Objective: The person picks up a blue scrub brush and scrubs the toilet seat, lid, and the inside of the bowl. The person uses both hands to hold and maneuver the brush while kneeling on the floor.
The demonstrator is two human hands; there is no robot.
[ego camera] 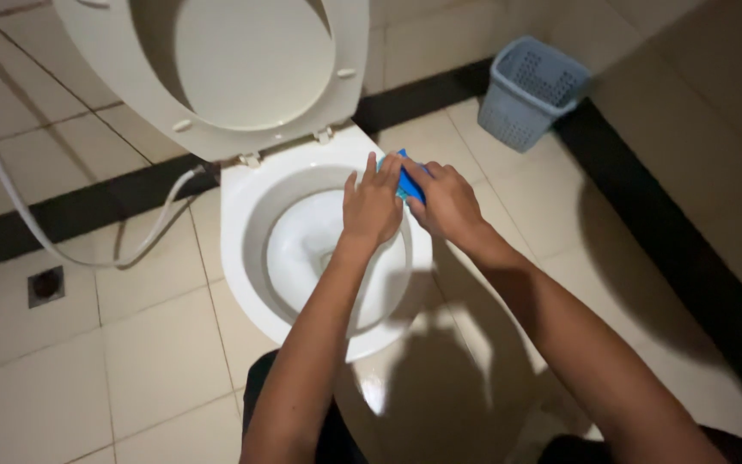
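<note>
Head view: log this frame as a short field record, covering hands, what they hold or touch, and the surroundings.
setting: tiled bathroom floor
left hand: flat, fingers spread, over the toilet bowl rim
right hand: gripping a blue cloth or sponge, pressed at the rim's back right
toilet seat and lid: raised
hose: white, trailing left of the bowl
floor drain: left
basket: blue-grey, by the wall, right

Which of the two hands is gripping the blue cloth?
The right hand grips the blue cloth on the white toilet rim; the left hand lies flat beside it.
</note>
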